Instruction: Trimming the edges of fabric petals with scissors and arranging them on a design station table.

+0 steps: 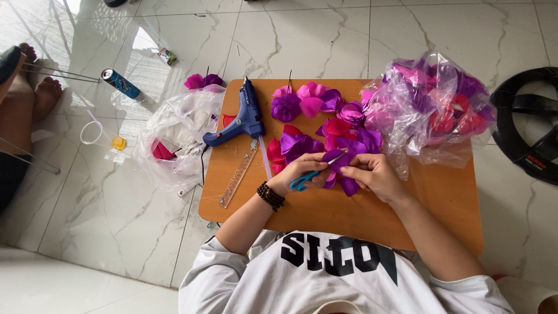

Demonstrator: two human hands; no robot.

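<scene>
My left hand (pixel 297 173) grips blue-handled scissors (pixel 310 175) whose blades point at a purple fabric petal piece (pixel 343 166). My right hand (pixel 375 174) pinches that purple piece from the right. Both hands rest over the middle of a small wooden table (pixel 325 212). A dark bead bracelet (pixel 270 196) sits on my left wrist. Several purple, pink and red fabric petals and flowers (pixel 317 104) lie just beyond my hands.
A blue glue gun (pixel 241 119) and a clear ruler (pixel 239 173) lie on the table's left side. A clear bag of petals (pixel 430 110) sits at the right, another plastic bag (pixel 177 131) on the floor left. A can (pixel 120 83), another person's feet (pixel 40 87) and a black ring-shaped object (pixel 526 128) are nearby.
</scene>
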